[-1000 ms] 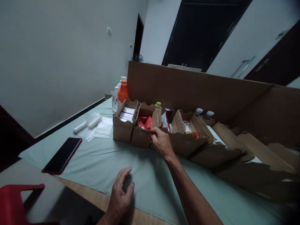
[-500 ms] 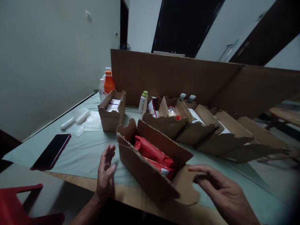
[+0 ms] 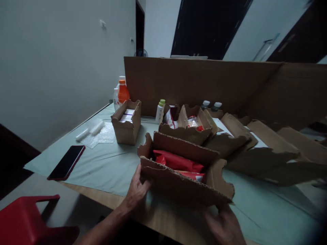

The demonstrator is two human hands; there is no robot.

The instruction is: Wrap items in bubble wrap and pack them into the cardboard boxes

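Observation:
An open cardboard box with torn, wavy top edges stands at the table's front, holding red packets. My left hand grips its left end, with the fingertips partly hidden behind the cardboard. Under the box's front right corner is my right hand, blurred, its fingers against the box and partly covered by it. Beyond the box stands a row of similar boxes, one with a clear-wrapped item inside. A smaller cardboard box with white cartons stands behind to the left.
A phone and bubble wrap lie on the green tablecloth at left. Bottles, one orange and one green-capped, stand behind. A tall cardboard panel bounds the back. Below the left edge is a red stool.
The box with red packets has turned so its long side faces me. My left hand has moved right onto it; my right hand has left the end flap and moved down under the corner.

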